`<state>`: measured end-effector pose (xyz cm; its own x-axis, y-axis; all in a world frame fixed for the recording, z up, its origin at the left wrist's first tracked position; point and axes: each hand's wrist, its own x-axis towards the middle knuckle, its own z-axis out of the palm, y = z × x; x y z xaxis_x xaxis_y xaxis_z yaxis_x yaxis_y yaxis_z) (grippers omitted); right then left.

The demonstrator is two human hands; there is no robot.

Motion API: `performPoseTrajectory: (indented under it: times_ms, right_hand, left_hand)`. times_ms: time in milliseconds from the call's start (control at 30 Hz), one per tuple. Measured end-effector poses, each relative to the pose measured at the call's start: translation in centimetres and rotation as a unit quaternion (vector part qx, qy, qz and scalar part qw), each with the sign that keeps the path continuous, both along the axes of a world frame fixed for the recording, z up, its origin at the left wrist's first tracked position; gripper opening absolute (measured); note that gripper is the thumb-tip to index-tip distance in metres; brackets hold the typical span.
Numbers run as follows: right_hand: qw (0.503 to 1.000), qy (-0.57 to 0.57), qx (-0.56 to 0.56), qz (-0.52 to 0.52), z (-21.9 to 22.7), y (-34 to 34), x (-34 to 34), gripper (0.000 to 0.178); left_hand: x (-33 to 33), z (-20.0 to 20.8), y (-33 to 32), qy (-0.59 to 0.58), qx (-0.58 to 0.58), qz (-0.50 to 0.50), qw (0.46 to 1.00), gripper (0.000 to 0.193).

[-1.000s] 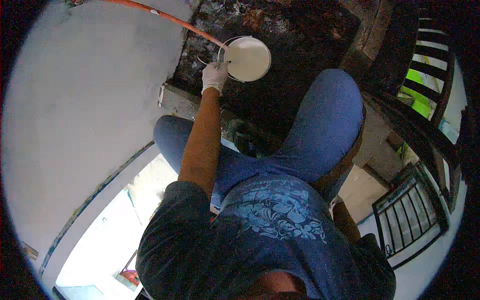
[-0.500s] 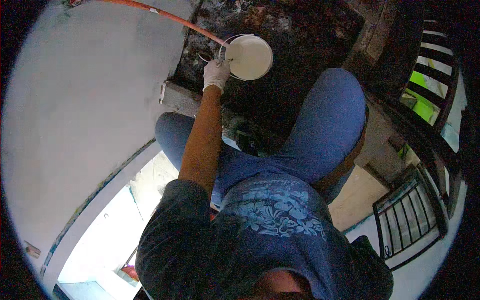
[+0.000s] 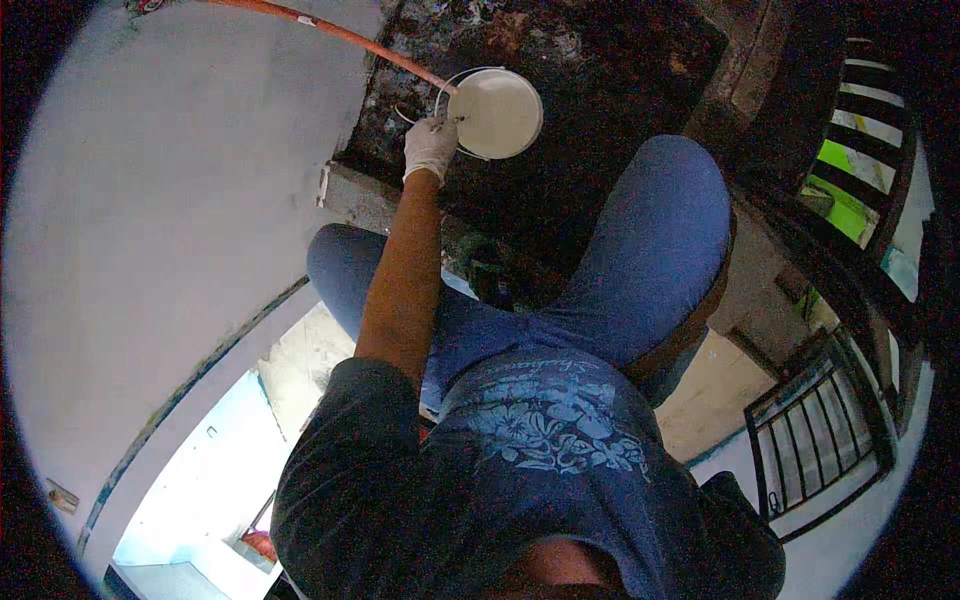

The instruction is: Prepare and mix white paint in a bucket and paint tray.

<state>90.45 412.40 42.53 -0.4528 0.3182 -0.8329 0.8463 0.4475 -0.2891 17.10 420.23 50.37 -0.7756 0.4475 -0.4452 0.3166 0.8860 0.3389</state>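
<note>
My left hand, in a white glove, reaches forward to the near left rim of a white bucket. Its fingers are closed at the rim, around something too small to make out. A pale cream liquid fills the bucket's round opening, and a thin wire handle arcs along the left side. Beside my fingers sticks out a small thin loop. From the upper left, a long orange pole or hose runs to the bucket's left edge. My right hand is out of view.
The bucket rests on a dark, stained surface between a pale wall and a ledge. My bent knees flank it. Slatted railing stands on the right, with a barred window or gate lower down.
Almost nothing differs. The bucket and my left hand appear shifted very slightly left, with the hand still closed at the rim.
</note>
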Motion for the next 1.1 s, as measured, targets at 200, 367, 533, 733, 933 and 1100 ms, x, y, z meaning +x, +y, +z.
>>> performPoseTrajectory:
  times_ms: [200,367,533,733,933,1100]
  right_hand:
    - [0.998,-0.012,-0.032,-0.046,0.2,-0.6,-1.8,0.041]
    - [0.995,-0.024,-0.059,-0.083,0.4,-1.1,-3.7,0.039]
    - [0.988,-0.04,-0.082,-0.122,0.6,-1.3,-5.3,0.037]
    - [0.975,-0.078,-0.074,-0.196,2.3,0.0,-5.3,0.035]
    - [0.927,-0.031,0.031,-0.372,9.9,7.6,-6.8,0.033]
    - [0.823,0.317,0.391,-0.264,31.0,24.2,-24.9,0.031]
  left_hand:
    - [-0.9,-0.5,-0.6,-0.006,-0.019,0.012,1.0,0.044]
    - [-1.0,-0.1,-0.6,-0.046,-0.005,0.043,0.998,0.043]
    - [-0.6,-1.1,0.0,-0.029,-0.023,0.004,0.999,0.039]
    - [0.7,-8.0,-0.3,-0.233,0.206,0.006,0.95,0.025]
    - [-4.4,-7.7,0.3,-0.016,0.23,-0.081,0.97,0.028]
    - [-2.7,-3.4,-0.6,-0.065,0.026,-0.098,0.993,0.025]
